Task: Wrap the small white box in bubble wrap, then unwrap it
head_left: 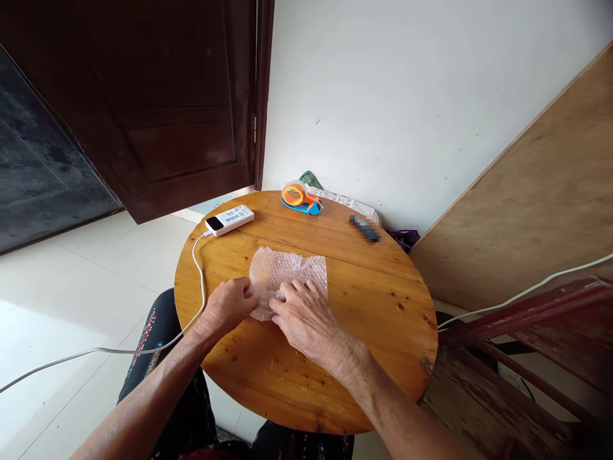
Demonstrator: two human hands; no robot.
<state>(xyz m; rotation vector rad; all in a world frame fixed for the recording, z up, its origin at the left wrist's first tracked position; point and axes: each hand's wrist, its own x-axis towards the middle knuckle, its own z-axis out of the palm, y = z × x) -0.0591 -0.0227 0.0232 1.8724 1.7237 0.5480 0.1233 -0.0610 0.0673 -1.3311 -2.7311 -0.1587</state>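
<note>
Room: white wall [407, 96] behind us, a dark wooden door [158, 102] at the far left, pale floor tiles [86, 281] below it.
Table: round wooden table [335, 383] in front of us, its planks running left to right.
Cable: white cable [198, 281] comes over the table's left edge and plugs into a white power bank [230, 220] near the far left rim.
Left hand: our left hand [230, 306] grips the near left edge of the bubble wrap [292, 271], fingers curled onto it.
Bubble wrap: it lies near the middle of the table, its near edge bunched between our two hands.
Right hand: our right hand [304, 316] presses on the same near edge just beside the left, fingers bent down onto the wrap.
Far rim: an orange and blue tape dispenser [301, 197], then a small dark blurred object [364, 228].
Right side: a plywood board [536, 191] leans on the wall.
</note>
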